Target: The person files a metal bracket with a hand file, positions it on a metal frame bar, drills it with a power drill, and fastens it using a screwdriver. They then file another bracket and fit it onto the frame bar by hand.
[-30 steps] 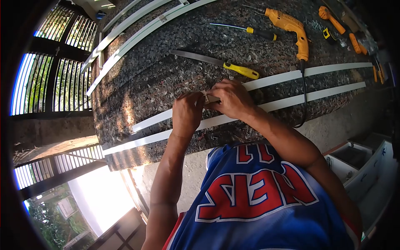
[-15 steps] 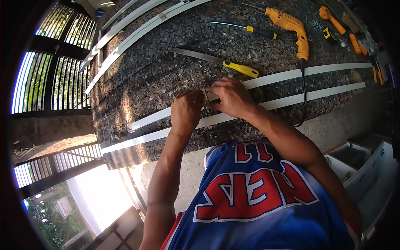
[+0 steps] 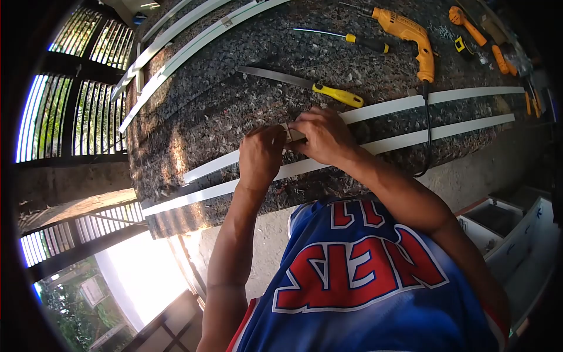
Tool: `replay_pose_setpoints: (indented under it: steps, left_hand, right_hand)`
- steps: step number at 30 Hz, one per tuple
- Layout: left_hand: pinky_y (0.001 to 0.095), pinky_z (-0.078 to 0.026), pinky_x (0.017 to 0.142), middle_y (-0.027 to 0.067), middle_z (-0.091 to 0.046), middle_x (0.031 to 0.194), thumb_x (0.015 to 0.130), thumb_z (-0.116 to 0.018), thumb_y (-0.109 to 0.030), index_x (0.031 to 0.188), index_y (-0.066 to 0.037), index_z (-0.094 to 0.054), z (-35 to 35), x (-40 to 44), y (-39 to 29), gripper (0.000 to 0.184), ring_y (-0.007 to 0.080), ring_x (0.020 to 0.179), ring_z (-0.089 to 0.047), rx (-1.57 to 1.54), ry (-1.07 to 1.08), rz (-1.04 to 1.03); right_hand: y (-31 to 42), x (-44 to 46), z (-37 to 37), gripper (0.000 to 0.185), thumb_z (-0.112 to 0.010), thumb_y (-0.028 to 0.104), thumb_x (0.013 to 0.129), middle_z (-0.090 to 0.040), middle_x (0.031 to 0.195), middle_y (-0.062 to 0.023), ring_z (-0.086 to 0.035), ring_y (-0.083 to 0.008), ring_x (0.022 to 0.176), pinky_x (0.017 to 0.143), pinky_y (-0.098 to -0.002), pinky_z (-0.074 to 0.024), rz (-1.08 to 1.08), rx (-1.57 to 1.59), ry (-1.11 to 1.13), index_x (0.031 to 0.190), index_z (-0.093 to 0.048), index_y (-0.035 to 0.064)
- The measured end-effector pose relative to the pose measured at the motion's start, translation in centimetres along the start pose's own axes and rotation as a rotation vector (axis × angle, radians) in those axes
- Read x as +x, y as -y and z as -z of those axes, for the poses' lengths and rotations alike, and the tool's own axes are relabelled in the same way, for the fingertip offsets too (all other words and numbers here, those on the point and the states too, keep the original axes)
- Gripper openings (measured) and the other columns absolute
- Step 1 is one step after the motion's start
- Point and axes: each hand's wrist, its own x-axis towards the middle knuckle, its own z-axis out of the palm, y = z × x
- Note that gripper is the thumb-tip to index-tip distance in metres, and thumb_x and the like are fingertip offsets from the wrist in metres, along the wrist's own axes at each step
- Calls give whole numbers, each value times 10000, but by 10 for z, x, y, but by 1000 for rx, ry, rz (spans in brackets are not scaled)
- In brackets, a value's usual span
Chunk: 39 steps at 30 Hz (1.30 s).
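A long white strip (image 3: 387, 110) lies across the dark speckled table, and both hands meet over its middle. My left hand (image 3: 261, 154) is closed with its fingertips at the strip. From the other side, my right hand (image 3: 324, 136) pinches the same spot with bent fingers. Between the fingertips shows a small thin piece (image 3: 288, 132) set across the strip; the fingers cover most of it, so its kind is unclear. Nearer my body runs a second white strip (image 3: 404, 142), passing under my wrists. A file (image 3: 337, 94) with a yellow handle rests just beyond the hands.
Beyond the file are a screwdriver (image 3: 366, 43) and an orange power drill (image 3: 404, 32), whose black cord (image 3: 428, 141) crosses both strips. A tape measure (image 3: 463, 46) and orange-handled tools (image 3: 469, 28) lie far right. More white strips (image 3: 193, 54) with small clips stretch along the upper left.
Almost nothing differs. Both hands keep their place at the strip, with only a very slight shift of the fingers.
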Motion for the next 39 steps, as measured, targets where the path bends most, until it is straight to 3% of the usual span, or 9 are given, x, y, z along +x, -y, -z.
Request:
replay_pose_setpoints:
  steps: [7,10,18,21,24,28,31,33,39]
  left_hand:
    - [395,-558,791,168,-739,959,875,-683,-133,939,-24,-749,0,1,1,142,341,874,-715,-10,14,10]
    - [395,-558,788,164,-740,962,878,-682,-134,943,-24,-748,0,0,2,144,340,874,-715,-16,20,15]
    - [397,-557,777,162,-739,954,886,-675,-135,949,-26,-747,1,1,0,145,338,860,-715,6,34,21]
    - [445,-527,710,167,-688,830,874,-647,-112,883,-41,-707,-2,0,2,93,367,764,-659,-44,-36,-47]
    - [450,-525,708,168,-686,824,876,-646,-111,879,-37,-703,-3,0,1,94,370,761,-657,-67,-51,-32]
    - [451,-527,712,168,-689,829,876,-649,-112,884,-34,-707,-2,0,2,97,372,771,-661,-55,-39,-49]
    - [432,-538,731,165,-707,867,876,-661,-119,904,-31,-721,-3,-1,3,110,360,801,-680,-44,-25,-16]
    - [394,-560,768,160,-740,942,879,-679,-134,943,-27,-748,-1,0,2,143,334,853,-717,-7,6,18]
    - [394,-561,775,159,-741,947,871,-682,-131,943,-28,-748,0,0,1,141,336,857,-716,5,24,28]
  right_hand:
    - [1,2,1,406,-771,413,790,-690,920,-69,-637,-273,942,869,-422,-493,-13,-2,30,1022,-747,81]
    - [-1,2,-2,372,-775,438,786,-669,890,-68,-641,-265,968,846,-437,-498,-10,13,14,896,-732,86]
    - [0,2,-2,361,-774,426,797,-683,885,-65,-649,-262,958,843,-434,-502,-1,16,4,908,-732,85]
    - [1,2,-1,359,-776,421,796,-689,885,-62,-651,-258,960,840,-433,-502,-12,15,18,915,-732,85]
    - [2,2,-1,356,-783,415,789,-692,882,-62,-651,-258,959,840,-432,-501,-20,13,19,919,-732,87]
    - [1,1,-1,328,-795,373,775,-692,887,-64,-647,-262,957,845,-432,-497,-5,47,-18,922,-731,88]
    - [-1,0,0,373,-801,331,756,-686,920,-47,-628,-254,944,863,-418,-486,4,4,18,1044,-739,102]
    - [-2,0,-1,384,-805,332,746,-684,922,-48,-629,-256,944,864,-419,-488,0,7,19,1043,-738,99]
    - [2,1,0,420,-800,400,742,-677,911,-51,-628,-263,941,860,-420,-491,-10,11,-1,1027,-736,98]
